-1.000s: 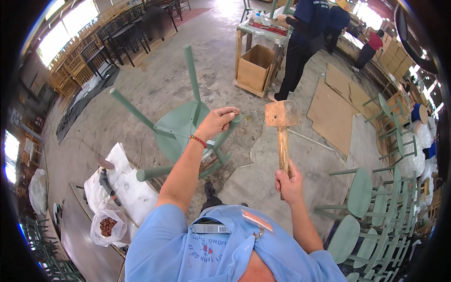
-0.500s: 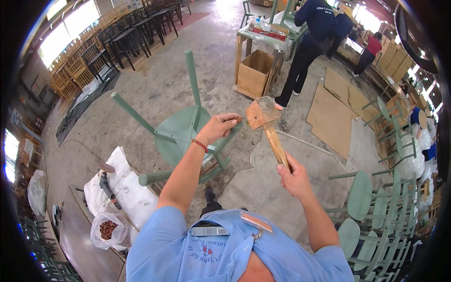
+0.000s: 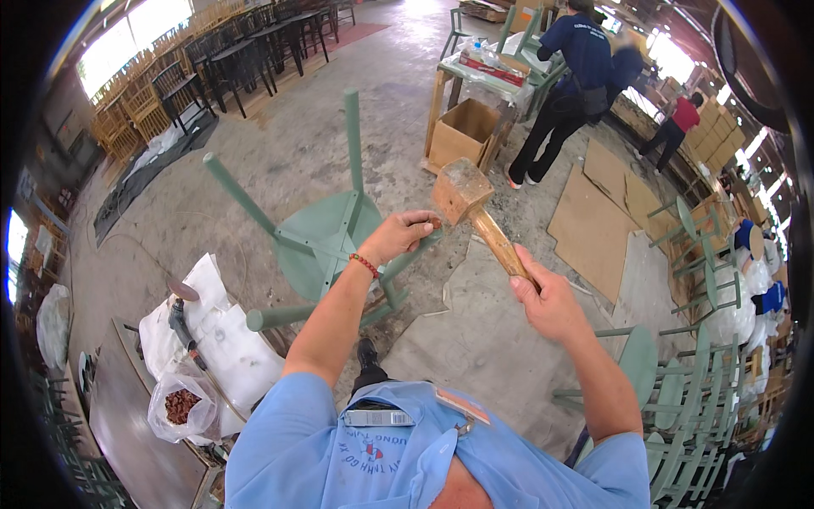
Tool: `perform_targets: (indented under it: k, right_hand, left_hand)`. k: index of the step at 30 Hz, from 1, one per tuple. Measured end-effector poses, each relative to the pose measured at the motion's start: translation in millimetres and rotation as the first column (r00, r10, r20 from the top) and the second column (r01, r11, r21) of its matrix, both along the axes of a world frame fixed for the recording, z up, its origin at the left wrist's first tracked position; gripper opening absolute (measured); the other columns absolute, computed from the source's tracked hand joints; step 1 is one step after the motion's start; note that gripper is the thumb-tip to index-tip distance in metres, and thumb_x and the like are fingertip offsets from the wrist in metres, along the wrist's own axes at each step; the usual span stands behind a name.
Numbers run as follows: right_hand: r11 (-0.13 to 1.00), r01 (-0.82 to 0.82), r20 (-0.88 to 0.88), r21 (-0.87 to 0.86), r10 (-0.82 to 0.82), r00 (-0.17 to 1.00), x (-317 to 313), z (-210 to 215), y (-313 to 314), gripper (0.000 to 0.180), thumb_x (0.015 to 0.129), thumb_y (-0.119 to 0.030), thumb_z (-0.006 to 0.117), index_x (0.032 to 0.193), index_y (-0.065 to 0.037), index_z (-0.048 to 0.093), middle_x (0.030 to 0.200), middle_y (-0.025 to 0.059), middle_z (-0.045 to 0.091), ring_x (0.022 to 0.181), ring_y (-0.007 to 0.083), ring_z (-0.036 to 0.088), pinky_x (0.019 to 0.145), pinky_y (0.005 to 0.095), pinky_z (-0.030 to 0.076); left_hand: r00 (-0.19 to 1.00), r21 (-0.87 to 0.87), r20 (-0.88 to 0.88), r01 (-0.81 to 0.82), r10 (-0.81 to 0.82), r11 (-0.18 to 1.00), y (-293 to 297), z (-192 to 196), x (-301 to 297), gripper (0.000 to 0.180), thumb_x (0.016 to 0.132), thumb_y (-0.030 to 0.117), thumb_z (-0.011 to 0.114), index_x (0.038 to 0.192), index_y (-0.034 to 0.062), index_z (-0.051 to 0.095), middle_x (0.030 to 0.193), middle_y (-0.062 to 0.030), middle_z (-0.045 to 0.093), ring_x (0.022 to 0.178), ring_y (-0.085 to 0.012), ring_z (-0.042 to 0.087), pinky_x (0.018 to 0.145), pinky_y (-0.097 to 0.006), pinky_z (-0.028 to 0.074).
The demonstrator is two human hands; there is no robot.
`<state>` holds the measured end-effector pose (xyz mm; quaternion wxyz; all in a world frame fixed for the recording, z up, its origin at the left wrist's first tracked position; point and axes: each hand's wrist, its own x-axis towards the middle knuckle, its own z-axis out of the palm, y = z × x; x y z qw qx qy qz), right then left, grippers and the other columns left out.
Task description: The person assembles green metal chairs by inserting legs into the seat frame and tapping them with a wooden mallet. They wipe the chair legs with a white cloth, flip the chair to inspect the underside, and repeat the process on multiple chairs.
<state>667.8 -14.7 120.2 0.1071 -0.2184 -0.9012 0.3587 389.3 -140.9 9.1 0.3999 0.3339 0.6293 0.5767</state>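
A green chair (image 3: 298, 273) stands upside down before me, its legs pointing up and its seat underside showing. At the end of its near right leg, my left hand (image 3: 397, 237) pinches a small brown piece (image 3: 437, 223) between thumb and fingers. Whether the piece sits in the leg or only rests against it, I cannot tell. My right hand (image 3: 547, 299) is wrapped round the handle of a wooden mallet (image 3: 463, 192). The mallet's block head is tilted just beyond my left fingertips, close to the brown piece.
At lower left, a plastic bag of brown pieces (image 3: 180, 407) and a power tool (image 3: 181, 327) lie on white cloth (image 3: 242, 348). More green chairs (image 3: 640, 365) crowd the right. A cardboard box (image 3: 462, 136) stands under a table ahead; co-workers (image 3: 572, 81) are behind it.
The mallet has tilted over, its head a little left and higher, while my right hand has shifted right and up. My left hand stays at the chair leg with the brown piece.
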Motion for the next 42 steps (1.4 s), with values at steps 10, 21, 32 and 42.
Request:
perform_targets:
  k: [10,21,32,42]
  right_hand:
    - [0.961,0.050,-0.406,-0.271,-0.162,0.899,1,41,13,0.052,0.097,-0.024,0.058,0.145,-0.012,0.043,0.078,0.0046,0.060,0.053,0.0118,0.054,0.048,0.0247,0.043]
    - [0.960,-0.070,-0.204,0.271,0.129,0.970,12,-79,75,0.035,0.100,-0.028,0.050,0.130,-0.010,0.052,0.072,0.0054,0.055,0.046,0.0115,0.047,0.040,0.0270,0.040]
    - [0.909,0.191,-0.097,-0.370,-0.242,0.965,-28,-16,50,0.036,0.082,-0.014,0.074,0.112,-0.004,0.058,0.084,-0.0004,0.057,0.074,0.0104,0.053,0.066,0.0290,0.046]
    - [0.929,-0.088,-0.142,-0.360,0.038,0.989,-207,10,48,0.035,0.082,-0.014,0.069,0.113,-0.005,0.059,0.095,0.0041,0.065,0.084,0.0135,0.058,0.077,0.0296,0.048]
  left_hand:
    - [0.823,0.074,-0.349,-0.454,0.449,0.888,-22,-33,21,0.040,0.091,0.024,0.064,0.125,0.0021,0.060,0.076,-0.0067,0.062,0.067,-0.0194,0.057,0.061,-0.033,0.046]
    - [0.599,-0.129,-0.774,-0.465,0.204,0.876,7,-37,58,0.059,0.087,0.036,0.068,0.133,0.0036,0.049,0.089,-0.0217,0.068,0.084,-0.0411,0.065,0.072,-0.047,0.050]
    - [0.873,0.151,-0.190,-0.427,0.450,0.892,-9,28,37,0.057,0.100,0.046,0.052,0.131,-0.0016,0.055,0.066,0.0002,0.053,0.057,-0.0097,0.046,0.054,-0.025,0.039]
    - [0.885,0.158,0.434,0.107,-0.167,0.982,52,70,-47,0.053,0.104,0.052,0.032,0.109,0.0053,0.058,0.066,-0.0019,0.047,0.049,-0.0123,0.040,0.044,-0.025,0.031]
